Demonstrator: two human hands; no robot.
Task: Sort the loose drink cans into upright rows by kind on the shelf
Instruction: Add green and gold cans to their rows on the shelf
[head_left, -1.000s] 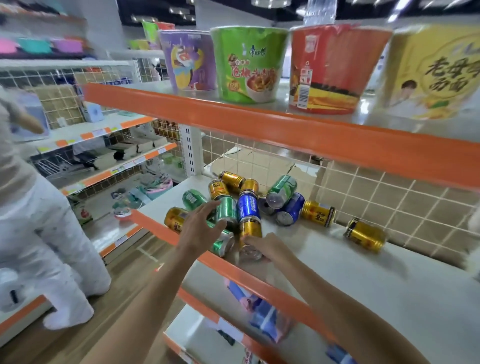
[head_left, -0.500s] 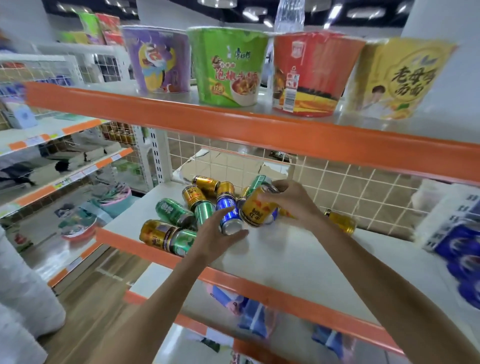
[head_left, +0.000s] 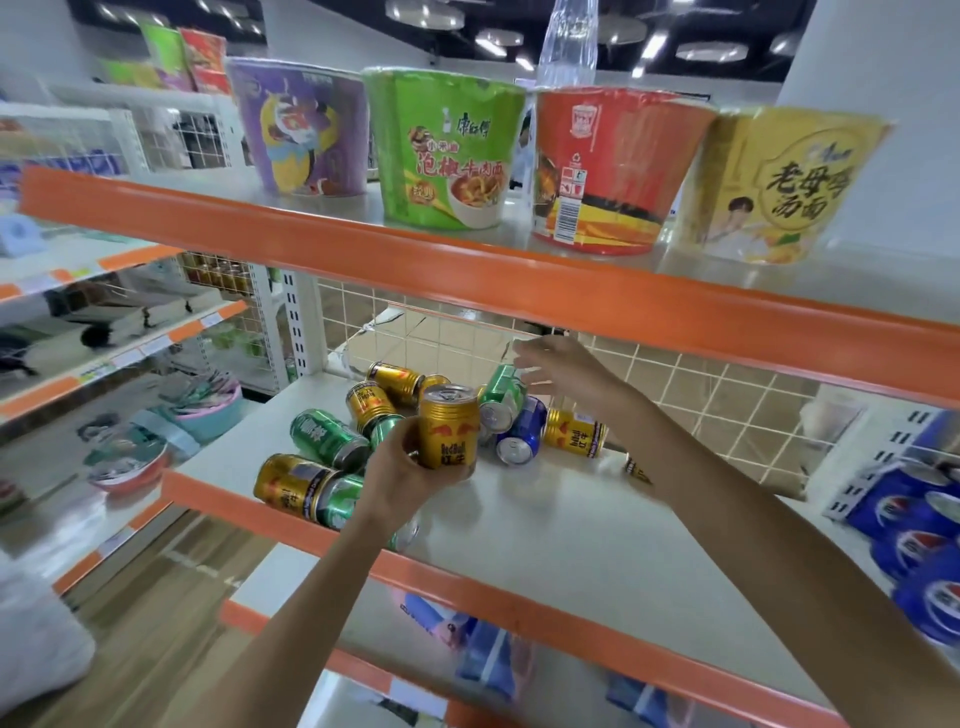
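My left hand (head_left: 402, 470) grips a gold Red Bull can (head_left: 449, 427), upright, just above the white shelf (head_left: 545, 525). Behind it lies a loose pile: gold cans (head_left: 392, 378), a green can (head_left: 326, 437) on its side, a blue can (head_left: 522, 431), another gold can (head_left: 574, 432). A gold can (head_left: 291, 483) and a green can (head_left: 340, 501) lie at the front left edge. My right hand (head_left: 563, 375) hovers with fingers spread over a tilted green can (head_left: 501, 396) at the back of the pile.
Large instant-noodle tubs (head_left: 447, 156) stand on the shelf above; its orange lip (head_left: 519, 280) overhangs the pile. A white wire grid (head_left: 701, 395) backs the shelf. Blue Pepsi cans (head_left: 914, 525) are stacked at the right. Packets lie on the lower shelf (head_left: 483, 654).
The gold can passed from my right hand to my left, which now holds it upright. My right hand let go and reached back over the pile.
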